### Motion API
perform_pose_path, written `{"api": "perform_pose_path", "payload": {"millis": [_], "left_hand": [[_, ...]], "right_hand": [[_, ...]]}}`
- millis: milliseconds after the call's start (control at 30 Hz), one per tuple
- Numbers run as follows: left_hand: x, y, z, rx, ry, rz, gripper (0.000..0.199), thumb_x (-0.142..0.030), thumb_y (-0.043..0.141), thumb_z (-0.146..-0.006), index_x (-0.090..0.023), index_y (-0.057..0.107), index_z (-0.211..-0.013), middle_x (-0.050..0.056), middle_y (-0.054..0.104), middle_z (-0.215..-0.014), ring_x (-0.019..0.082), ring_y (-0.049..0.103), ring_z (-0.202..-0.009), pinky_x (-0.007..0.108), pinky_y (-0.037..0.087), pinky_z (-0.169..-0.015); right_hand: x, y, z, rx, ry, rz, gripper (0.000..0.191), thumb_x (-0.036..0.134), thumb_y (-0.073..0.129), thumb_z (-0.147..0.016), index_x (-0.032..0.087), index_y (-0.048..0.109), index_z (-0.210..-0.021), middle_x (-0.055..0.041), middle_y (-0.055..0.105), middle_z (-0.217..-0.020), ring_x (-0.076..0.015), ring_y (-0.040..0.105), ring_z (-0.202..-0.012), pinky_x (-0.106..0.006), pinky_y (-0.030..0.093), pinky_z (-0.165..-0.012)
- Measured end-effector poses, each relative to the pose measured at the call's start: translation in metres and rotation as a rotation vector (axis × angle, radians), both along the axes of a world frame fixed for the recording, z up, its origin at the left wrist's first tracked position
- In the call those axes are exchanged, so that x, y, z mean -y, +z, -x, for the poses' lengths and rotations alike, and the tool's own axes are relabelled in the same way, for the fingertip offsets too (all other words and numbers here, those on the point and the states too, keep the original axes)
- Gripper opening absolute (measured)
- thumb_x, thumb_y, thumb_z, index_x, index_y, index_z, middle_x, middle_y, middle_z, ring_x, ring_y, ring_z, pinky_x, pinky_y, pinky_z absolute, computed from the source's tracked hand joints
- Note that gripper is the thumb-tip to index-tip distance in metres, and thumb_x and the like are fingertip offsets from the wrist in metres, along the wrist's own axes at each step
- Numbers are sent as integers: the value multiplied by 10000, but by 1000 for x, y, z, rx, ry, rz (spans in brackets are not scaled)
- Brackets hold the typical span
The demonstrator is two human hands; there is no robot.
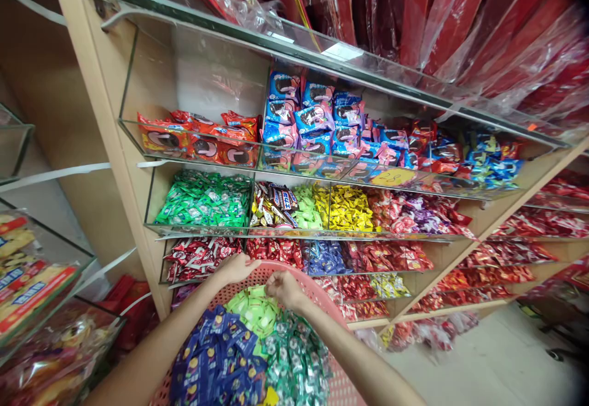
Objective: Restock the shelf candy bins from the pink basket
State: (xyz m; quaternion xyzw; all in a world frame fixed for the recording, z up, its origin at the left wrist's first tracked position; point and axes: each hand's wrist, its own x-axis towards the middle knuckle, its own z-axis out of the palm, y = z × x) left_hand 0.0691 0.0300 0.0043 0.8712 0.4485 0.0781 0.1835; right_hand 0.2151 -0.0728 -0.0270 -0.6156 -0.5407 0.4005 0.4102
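A pink perforated plastic basket (338, 338) is in front of me, tilted toward me. My left hand (237, 269) is closed on its far rim. My right hand (284, 289) hangs inside the basket with curled fingers, just over light green wrapped candies (253, 311); what the fingers hold, if anything, is hidden. Dark blue wrapped candies (216, 357) fill the basket's left side, and dark green wrapped candies (297, 354) its right side. A bit of yellow wrapper (271, 396) shows at the bottom.
Beyond the basket stands a wooden shelf (99, 118) with glass-fronted bins. They hold green candies (202, 200), yellow candies (350, 206), red packets and blue snack packs (317, 114). Red items in clear plastic (368, 7) lie on top. Packaged snacks (37, 289) are at left.
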Motion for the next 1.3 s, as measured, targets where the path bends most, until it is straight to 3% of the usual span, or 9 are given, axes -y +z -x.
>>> {"api": "perform_pose_path", "payload": {"millis": [167, 467, 767, 1000, 1300], "left_hand": [[0, 1, 0, -12, 11, -1, 633, -698, 215, -702, -173, 550, -591, 37, 571, -594, 136, 474, -505, 229, 237, -476], [2, 4, 1, -26, 22, -8, 626, -702, 224, -695, -182, 565, -624, 47, 594, -629, 160, 516, -552, 229, 233, -464], [-1, 0, 1, -22, 25, -2, 554, -661, 297, -699, -180, 554, -601, 39, 593, -620, 155, 518, -547, 230, 253, -477], [-2, -2, 1, -8, 42, 18, 535, -651, 325, -699, -180, 565, -625, 39, 614, -643, 157, 538, -583, 224, 282, -508], [1, 1, 2, -28, 28, -17, 540, -645, 293, -717, -183, 562, -643, 50, 617, -669, 173, 553, -611, 227, 279, -504]], "right_hand": [[-15, -15, 4, 88, -94, 27, 50, 128, 535, -579, 143, 539, -531, 12, 583, -505, -90, 523, -494, -184, 394, -500], [-24, -27, 15, 86, -104, 106, 110, 117, 506, -599, 145, 556, -505, 10, 573, -467, -76, 497, -438, -171, 394, -472], [-23, -23, 17, 157, -190, 100, 126, 148, 533, -633, 149, 569, -512, -4, 593, -505, -91, 524, -491, -170, 383, -495], [-7, -18, 17, 388, -279, -85, 180, 159, 461, -702, 164, 585, -572, -15, 614, -557, -96, 517, -522, -182, 351, -528], [12, 1, 20, 375, -295, -176, 205, 223, 442, -743, 166, 555, -581, -5, 586, -548, -97, 477, -497, -190, 321, -504]]}}
